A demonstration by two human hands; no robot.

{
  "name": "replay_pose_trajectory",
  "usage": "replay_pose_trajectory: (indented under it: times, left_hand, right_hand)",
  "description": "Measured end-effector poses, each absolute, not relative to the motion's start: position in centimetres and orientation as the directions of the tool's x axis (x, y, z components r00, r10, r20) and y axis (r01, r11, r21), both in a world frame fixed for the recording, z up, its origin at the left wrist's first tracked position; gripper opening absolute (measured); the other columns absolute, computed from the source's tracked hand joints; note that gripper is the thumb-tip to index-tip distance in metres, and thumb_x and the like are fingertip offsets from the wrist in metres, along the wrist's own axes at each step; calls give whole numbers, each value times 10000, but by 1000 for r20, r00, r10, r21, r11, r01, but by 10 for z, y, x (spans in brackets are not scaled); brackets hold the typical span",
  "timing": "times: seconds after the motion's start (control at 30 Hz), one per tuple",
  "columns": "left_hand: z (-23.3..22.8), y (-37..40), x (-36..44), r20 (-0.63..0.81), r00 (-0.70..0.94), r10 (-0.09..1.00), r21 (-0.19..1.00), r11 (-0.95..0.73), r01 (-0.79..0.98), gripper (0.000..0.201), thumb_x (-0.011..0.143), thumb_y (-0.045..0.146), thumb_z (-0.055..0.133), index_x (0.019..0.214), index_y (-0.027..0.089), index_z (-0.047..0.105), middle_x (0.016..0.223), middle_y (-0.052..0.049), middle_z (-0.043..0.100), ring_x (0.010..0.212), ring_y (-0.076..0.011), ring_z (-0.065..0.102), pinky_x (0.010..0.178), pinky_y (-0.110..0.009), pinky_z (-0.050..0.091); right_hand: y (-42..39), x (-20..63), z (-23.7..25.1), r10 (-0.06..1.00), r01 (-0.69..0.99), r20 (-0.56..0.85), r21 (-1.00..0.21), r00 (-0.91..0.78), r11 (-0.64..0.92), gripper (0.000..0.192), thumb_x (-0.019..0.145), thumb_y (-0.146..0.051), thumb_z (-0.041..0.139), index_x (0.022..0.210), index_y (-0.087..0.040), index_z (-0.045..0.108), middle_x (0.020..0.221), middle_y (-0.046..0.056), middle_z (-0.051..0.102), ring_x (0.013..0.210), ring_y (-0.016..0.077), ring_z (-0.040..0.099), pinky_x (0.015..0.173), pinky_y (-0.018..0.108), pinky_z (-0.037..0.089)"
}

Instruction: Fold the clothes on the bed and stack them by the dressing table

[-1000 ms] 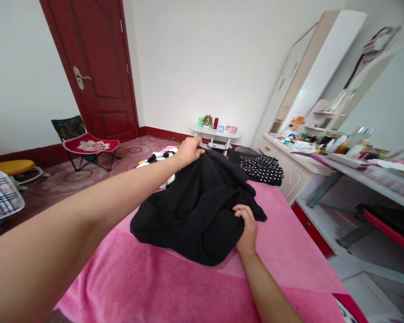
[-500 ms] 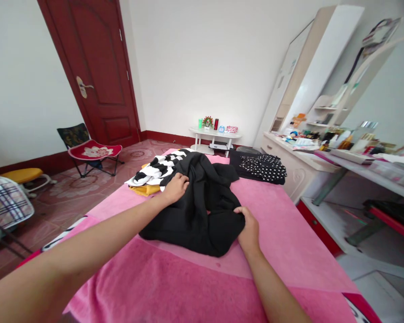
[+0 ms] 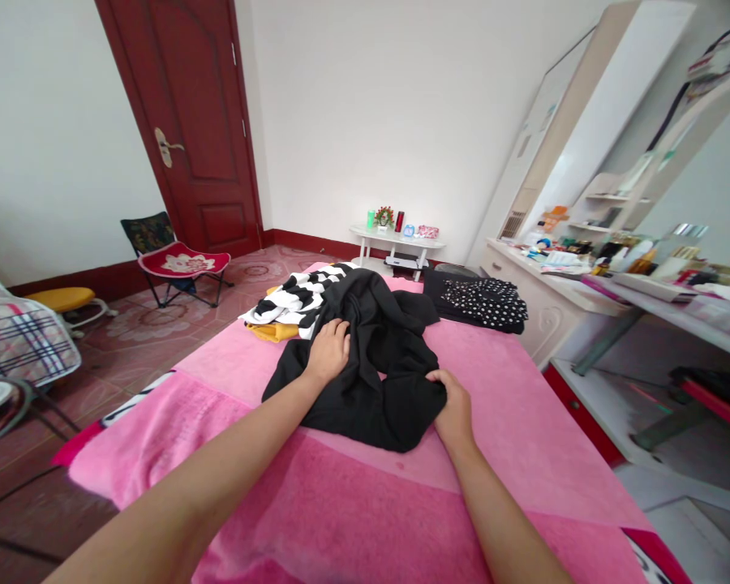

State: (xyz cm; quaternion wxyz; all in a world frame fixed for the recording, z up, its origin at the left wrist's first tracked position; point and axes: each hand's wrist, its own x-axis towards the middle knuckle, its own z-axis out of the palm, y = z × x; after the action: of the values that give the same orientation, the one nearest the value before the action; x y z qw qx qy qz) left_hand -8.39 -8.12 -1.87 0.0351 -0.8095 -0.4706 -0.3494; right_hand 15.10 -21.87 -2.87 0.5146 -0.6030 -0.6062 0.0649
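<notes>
My left hand (image 3: 328, 353) lies on the black garment (image 3: 365, 397), palm down over its left part. Its fingers (image 3: 339, 331) are bent and lie close together, the tips pressed into the folds; I cannot tell whether they pinch any cloth or only rest on it. My right hand (image 3: 455, 405) has the garment's right edge: a finger crooks over the top of the cloth there, and the fabric is pinched in my grip, though the rest of those fingers are partly hidden by the hand and the cloth.

The garment sits between my two hands, bunched on the pink blanket (image 3: 523, 422), its near edge spread flatter and its far part heaped in loose folds. A small gap among the folds, between my hands, lets pink show through.

Just beyond my left hand, a black-and-white patterned garment (image 3: 292, 298) touches the black heap, with a mustard cloth (image 3: 273, 332) peeking out from under it. Farther off to the right, a polka-dot garment (image 3: 487, 302) lies on dark folded cloth (image 3: 435, 286) on the same blanket. Away to the left, a folding chair (image 3: 186, 261) stands on the floor (image 3: 134, 324) near a dark red door (image 3: 200, 122).
</notes>
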Motion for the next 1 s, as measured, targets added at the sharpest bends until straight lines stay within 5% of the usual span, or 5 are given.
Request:
replay_pose_trajectory:
  times: [0.3, 0.53, 0.77, 0.9, 1.0]
  left_hand:
    - [-15, -86, -84, 615, 301, 729, 319, -579, 750, 321, 928, 244, 366, 1202, 181, 521, 1268, -107, 508, 1183, -239, 465, 1030, -417, 371]
    - [9, -104, -87, 545, 524, 654, 290, -734, 614, 290, 941, 293, 367, 1063, 224, 622, 1213, -57, 547, 1136, -206, 498, 956, -365, 411]
    - [33, -123, -70, 324, 584, 744, 318, -667, 674, 590, 782, 558, 583, 1252, 211, 504, 1109, -89, 580, 968, -247, 597, 831, -351, 475]
    - [28, -137, -55, 174, 667, 724, 297, -685, 666, 146, 788, 247, 603, 912, 184, 648, 889, -61, 642, 824, -220, 621, 737, -321, 476]
    - [43, -156, -63, 117, 769, 629, 497, -707, 503, 61, 784, 148, 573, 774, 169, 630, 737, -11, 630, 704, -147, 599, 657, -246, 452]
  right_hand:
    - [-218, 150, -29, 769, 628, 570, -720, 290, 297, 158, 680, -175, 487, 794, -198, 595, 790, 17, 627, 771, 204, 570, 699, 309, 429]
    - [-240, 160, -18, 503, 313, 495, -859, 709, 404, 112, 689, -241, 565, 790, -193, 574, 704, -27, 563, 659, 146, 503, 612, 249, 405]
    - [-315, 136, 19, 845, 362, 424, -881, 326, 303, 174, 703, -273, 564, 552, -210, 504, 515, -33, 441, 476, 121, 392, 436, 226, 290]
    - [-350, 132, 43, 877, 553, 453, -777, 157, 302, 170, 621, -232, 593, 504, -221, 469, 454, -42, 403, 406, 108, 350, 383, 227, 249]
    - [-371, 156, 58, 814, 652, 496, -731, 302, 203, 76, 616, -231, 620, 594, -233, 547, 539, -26, 517, 480, 142, 468, 426, 226, 350]
